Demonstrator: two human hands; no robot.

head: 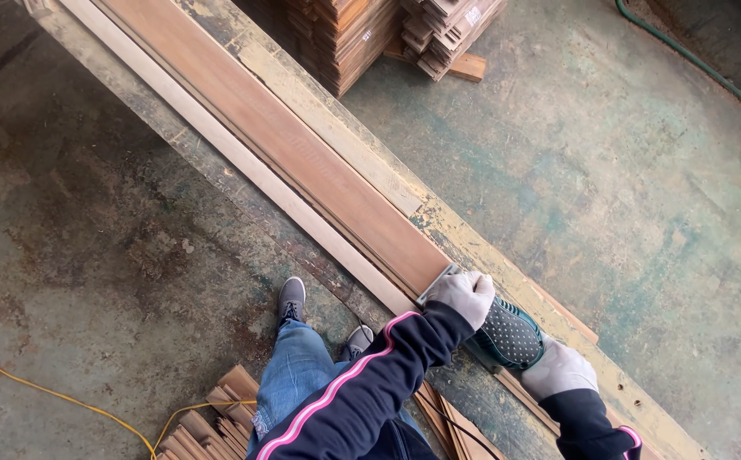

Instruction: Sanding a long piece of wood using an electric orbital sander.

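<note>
Stained grey-green concrete floor [617, 170] filling the frame. Stacks of reddish wood slats [370, 30] sitting at upper centre. Green hose [694, 60] curving through upper right. Yellow cable [55, 393] trailing across lower left, beside loose slats [213, 422].

Grey gloves, pink-striped dark sleeves, jeans
</note>
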